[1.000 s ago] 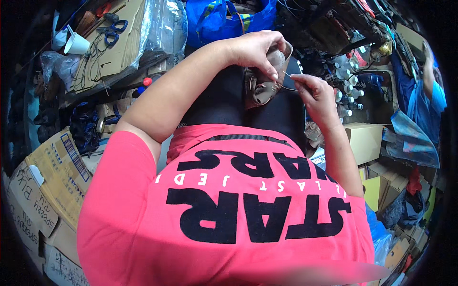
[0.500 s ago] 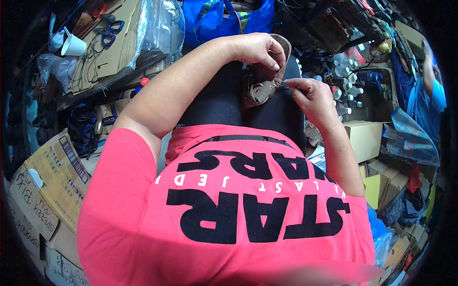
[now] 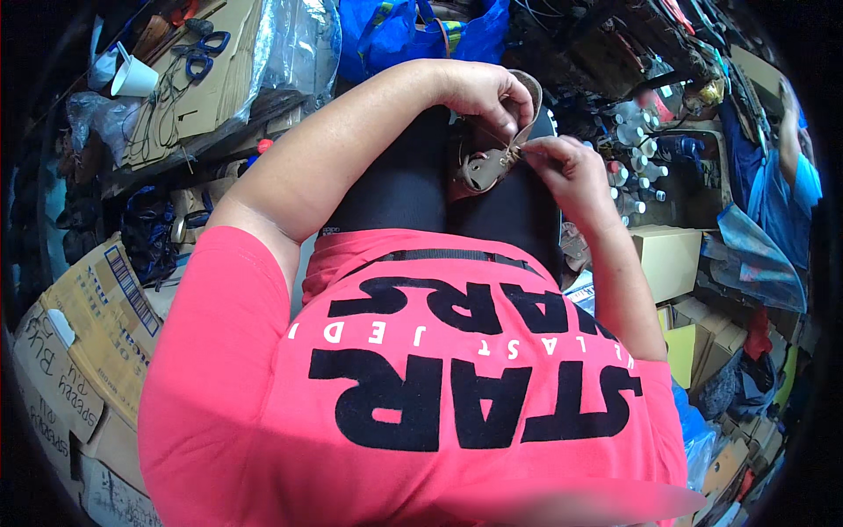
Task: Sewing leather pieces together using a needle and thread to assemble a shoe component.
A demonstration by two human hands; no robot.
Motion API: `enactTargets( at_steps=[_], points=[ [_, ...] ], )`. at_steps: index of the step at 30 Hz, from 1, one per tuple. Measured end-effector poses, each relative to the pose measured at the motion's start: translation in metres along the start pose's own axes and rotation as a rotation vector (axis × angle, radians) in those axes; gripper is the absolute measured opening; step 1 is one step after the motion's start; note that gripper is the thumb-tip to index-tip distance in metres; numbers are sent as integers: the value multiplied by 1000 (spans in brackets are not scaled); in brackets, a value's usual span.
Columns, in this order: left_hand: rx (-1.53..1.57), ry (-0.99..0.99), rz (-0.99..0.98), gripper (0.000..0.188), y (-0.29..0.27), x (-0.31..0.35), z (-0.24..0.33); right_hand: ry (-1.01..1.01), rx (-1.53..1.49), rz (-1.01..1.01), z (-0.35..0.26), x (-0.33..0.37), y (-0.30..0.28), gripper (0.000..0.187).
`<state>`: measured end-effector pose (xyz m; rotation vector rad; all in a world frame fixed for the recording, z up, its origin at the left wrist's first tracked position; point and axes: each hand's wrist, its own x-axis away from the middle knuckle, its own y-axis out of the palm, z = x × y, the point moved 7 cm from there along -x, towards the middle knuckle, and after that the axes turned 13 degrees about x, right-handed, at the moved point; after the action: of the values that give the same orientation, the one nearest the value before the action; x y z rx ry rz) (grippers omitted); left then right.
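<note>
A tan-brown shoe (image 3: 480, 172) is held between my dark-trousered knees, its sole edge (image 3: 532, 86) showing beyond my left hand. Brown lacing (image 3: 512, 155) lies across the shoe's upper. My left hand (image 3: 493, 98) is closed above the shoe, thumb against the fingers; a thin strand seems to run by the thumb, but what the fingertips hold is too small to tell. From the right, my right hand (image 3: 571, 171) pinches thumb and forefinger at the end of the lacing. The inside of the shoe is partly hidden.
Flattened cardboard (image 3: 198, 97) with blue-handled scissors (image 3: 202, 57) and a white cup (image 3: 134, 76) lies at the far left. A blue bag (image 3: 421, 35) sits ahead. White-capped bottles (image 3: 639, 162) and a cardboard box (image 3: 667, 261) stand right. Another person's arm (image 3: 790, 132) shows at the far right.
The thin dark tip at my right fingers no longer shows. My right fingers have moved up slightly and now pinch by the lacing. My left hand has shifted a little right.
</note>
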<state>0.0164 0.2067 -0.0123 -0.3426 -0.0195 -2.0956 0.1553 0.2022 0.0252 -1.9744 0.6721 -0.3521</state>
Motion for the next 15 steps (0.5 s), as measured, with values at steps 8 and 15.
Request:
enactTargets(
  at_steps=[8, 15],
  points=[
    [-22, 85, -82, 30, 3, -4, -1, 89, -415, -256, 38, -5, 21, 18],
    [-30, 80, -44, 30, 1, -1, 1, 72, -479, -304, 46, -7, 26, 20]
  ],
)
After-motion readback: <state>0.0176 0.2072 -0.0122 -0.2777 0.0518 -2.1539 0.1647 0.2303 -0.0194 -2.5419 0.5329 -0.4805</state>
